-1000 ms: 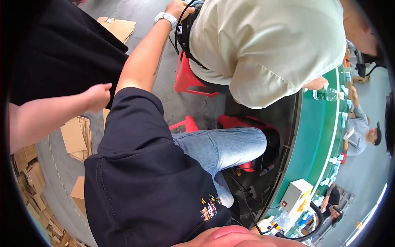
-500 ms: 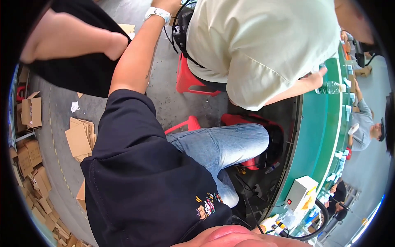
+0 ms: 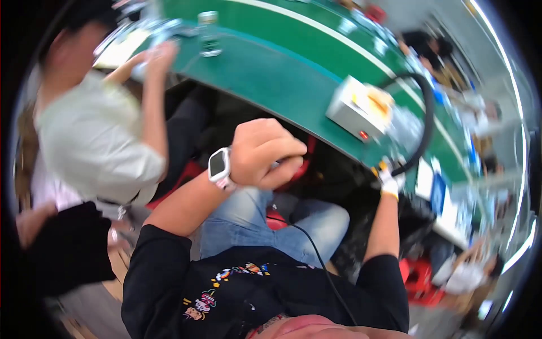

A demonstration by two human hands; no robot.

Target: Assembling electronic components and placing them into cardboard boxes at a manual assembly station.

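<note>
In front of my chest, my left hand (image 3: 264,153) is raised with its fingers curled in. A small bit of something may show between thumb and fingers, too little to make out. A white smartwatch (image 3: 219,165) sits on that wrist. My right hand (image 3: 390,182), in a white glove with a yellow cuff, is at the table's near edge. Its fingers close round a short yellow-and-black piece (image 3: 381,166), blurred in part. Right beside it ends a thick black hose (image 3: 427,121), which arches over the table. A white box (image 3: 354,107) with a red switch stands just beyond.
A green work table (image 3: 271,76) runs across ahead, with a clear bottle (image 3: 209,35) on it. On my left sits a co-worker in a pale shirt (image 3: 96,141). A black cable (image 3: 316,248) crosses my lap. Red stools (image 3: 419,282) stand at right.
My view has swung from the left aisle round to the table. The left arm, earlier stretched out toward a person in black, is now bent before me. My right hand has come fully into view.
</note>
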